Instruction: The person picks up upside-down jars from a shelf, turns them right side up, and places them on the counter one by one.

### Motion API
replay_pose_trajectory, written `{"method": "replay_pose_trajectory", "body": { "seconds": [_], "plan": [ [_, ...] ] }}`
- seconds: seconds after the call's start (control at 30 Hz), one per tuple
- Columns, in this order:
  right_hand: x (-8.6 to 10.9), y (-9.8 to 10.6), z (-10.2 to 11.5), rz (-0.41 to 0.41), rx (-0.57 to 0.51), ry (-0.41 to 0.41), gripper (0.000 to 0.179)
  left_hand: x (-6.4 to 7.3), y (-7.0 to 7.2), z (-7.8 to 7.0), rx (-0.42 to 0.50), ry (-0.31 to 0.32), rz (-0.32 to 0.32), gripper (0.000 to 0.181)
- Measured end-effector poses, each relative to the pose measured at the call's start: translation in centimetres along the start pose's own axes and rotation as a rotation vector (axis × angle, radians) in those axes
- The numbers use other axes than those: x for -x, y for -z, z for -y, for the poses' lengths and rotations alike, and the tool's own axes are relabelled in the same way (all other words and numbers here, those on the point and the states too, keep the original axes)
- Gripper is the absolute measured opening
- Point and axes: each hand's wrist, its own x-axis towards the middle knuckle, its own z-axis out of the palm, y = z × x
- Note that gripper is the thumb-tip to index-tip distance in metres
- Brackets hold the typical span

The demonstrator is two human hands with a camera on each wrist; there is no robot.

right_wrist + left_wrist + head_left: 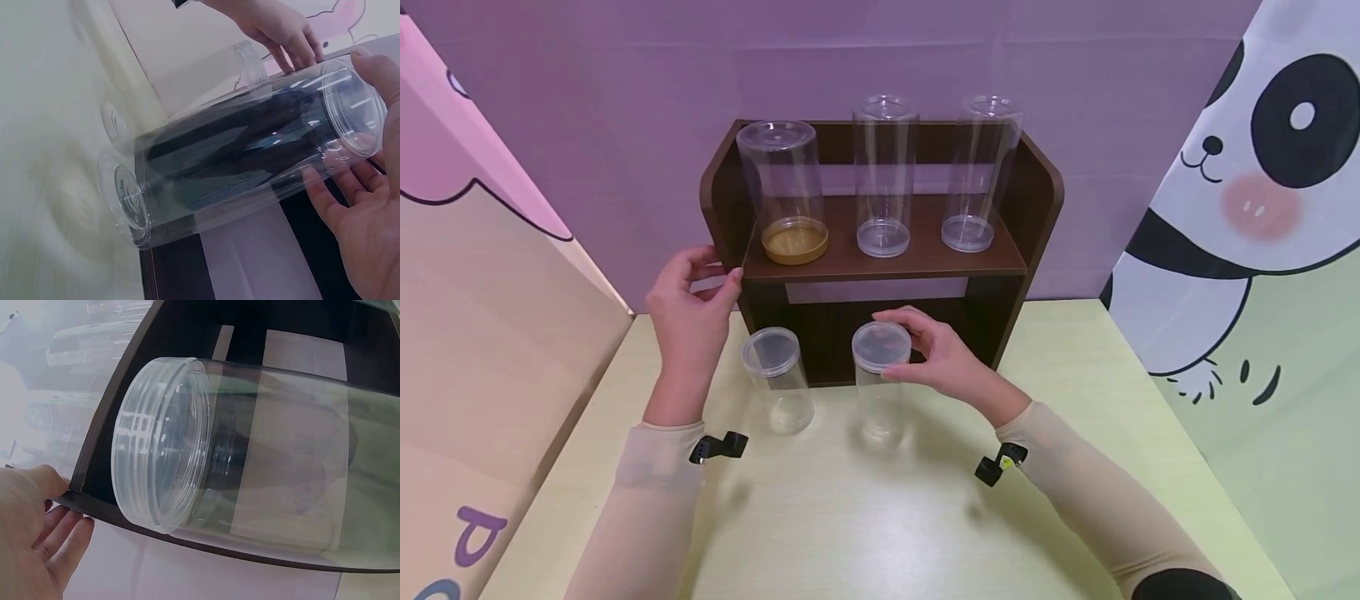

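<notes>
My left hand (691, 321) grips the front edge of the left side panel of a dark brown two-tier shelf (925, 265), thumb in front and fingers along the outer side. A clear plastic jar (880, 404) with a frosted lid stands upright in front of the shelf. My right hand (942, 357) holds this jar at its lid, thumb and fingers on opposite sides. To its left is a similar lidded clear jar (784, 396), nearest my left hand, with no hand on it; its ridged lid (159, 444) fills the middle of the left wrist view.
On the upper shelf board stand a wide clear jar with a gold base (795, 242) and two tall clear jars, one in the middle (883, 192) and one at the right (977, 192). Behind hangs a purple backdrop (625, 125). The pale table (850, 533) extends forward, between printed side panels.
</notes>
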Motion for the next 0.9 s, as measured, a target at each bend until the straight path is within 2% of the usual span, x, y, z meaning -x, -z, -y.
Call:
{"method": "replay_pose_trajectory", "body": {
  "seconds": [0.2, 0.43, 0.9],
  "plan": [
    [-1.6, -1.2, -0.5, 0.032, -0.012, 0.029, 0.069, 0.1, 0.0, 0.2, -0.011, 0.008, 0.009, 0.034],
    [-3.2, -2.1, -0.8, 0.056, 0.027, 0.070, 0.069, 0.0, 0.0, 0.4, -0.021, 0.007, 0.020, 0.034],
    [-4.8, -3.6, -1.5, 0.051, 0.008, 0.022, 0.070, -0.1, 0.0, 0.5, -0.035, 0.004, 0.033, 0.036]
  ]
}}
